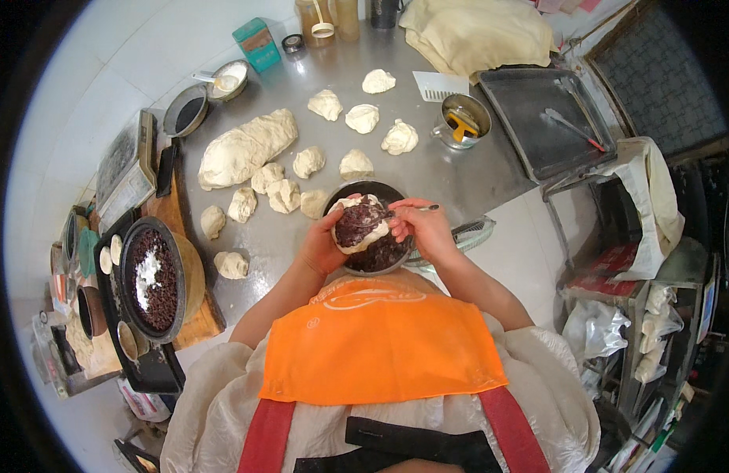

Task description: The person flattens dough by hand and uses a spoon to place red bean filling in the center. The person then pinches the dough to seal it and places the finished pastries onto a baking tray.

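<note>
My left hand cups a flattened piece of pale dough heaped with dark reddish-brown bean filling. My right hand grips a thin-handled tool, whose working end meets the filling and is mostly hidden there. Both hands are over a round metal bowl with more dark filling in it. Beyond the bowl, several lumps of dough lie scattered on the steel table. A large dough log rests to their left.
At left, a big pan of dark beans topped with white powder stands beside a scale. A metal cup, a white scraper and a black tray are at the far right. Cloth-covered material lies at the back.
</note>
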Action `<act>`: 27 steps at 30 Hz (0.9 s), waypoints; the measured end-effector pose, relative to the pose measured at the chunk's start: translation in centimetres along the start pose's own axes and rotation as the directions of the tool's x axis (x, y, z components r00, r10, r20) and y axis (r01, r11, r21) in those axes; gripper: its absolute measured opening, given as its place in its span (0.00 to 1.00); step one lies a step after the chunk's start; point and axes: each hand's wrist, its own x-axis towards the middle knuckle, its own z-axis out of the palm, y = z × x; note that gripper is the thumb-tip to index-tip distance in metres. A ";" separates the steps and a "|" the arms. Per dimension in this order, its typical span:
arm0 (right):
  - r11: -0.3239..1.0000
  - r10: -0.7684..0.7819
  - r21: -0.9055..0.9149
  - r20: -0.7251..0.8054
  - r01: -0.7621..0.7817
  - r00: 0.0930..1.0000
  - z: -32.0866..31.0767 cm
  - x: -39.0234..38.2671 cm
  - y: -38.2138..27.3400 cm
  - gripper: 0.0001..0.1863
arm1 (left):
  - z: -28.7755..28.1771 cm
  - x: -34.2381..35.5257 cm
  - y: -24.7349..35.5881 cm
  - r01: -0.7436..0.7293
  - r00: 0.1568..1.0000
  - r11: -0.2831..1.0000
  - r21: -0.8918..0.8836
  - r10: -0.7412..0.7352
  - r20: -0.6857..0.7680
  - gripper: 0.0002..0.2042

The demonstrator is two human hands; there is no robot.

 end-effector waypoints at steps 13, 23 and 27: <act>0.975 -0.154 -0.173 -0.092 0.136 0.984 -1.8 -1.7 -1.9 0.18 | -1.2 -0.6 2.2 -0.134 0.981 0.978 0.162 0.153 -0.115 0.22; 0.968 -0.102 -0.171 0.407 0.185 0.908 2.3 1.0 -0.8 0.30 | 1.7 -0.8 2.4 0.004 0.999 0.987 0.160 0.002 -0.035 0.22; 0.493 -0.362 -0.540 0.586 0.682 0.725 3.2 0.8 -1.8 0.24 | 1.8 -0.7 2.7 0.092 0.989 0.947 0.307 -0.050 -0.141 0.21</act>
